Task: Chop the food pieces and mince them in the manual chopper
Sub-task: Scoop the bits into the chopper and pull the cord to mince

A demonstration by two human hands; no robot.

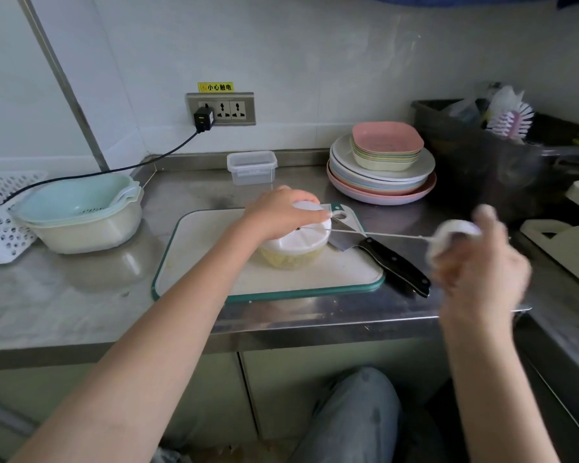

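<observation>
meanwhile left hand (283, 213) presses chopper (296, 247); right hand (475, 262) grips pull-handle (453, 233).

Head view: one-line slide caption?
Left hand steadies the manual chopper on the cutting board; right hand pulls its cord.

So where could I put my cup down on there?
Bare steel shows between the nested bowls and the cutting board, and behind the board beside the clear tub. The board's left half is bare too. It is crowded to the right: chopper, knife, taut cord, both hands and the plate stack.
</observation>
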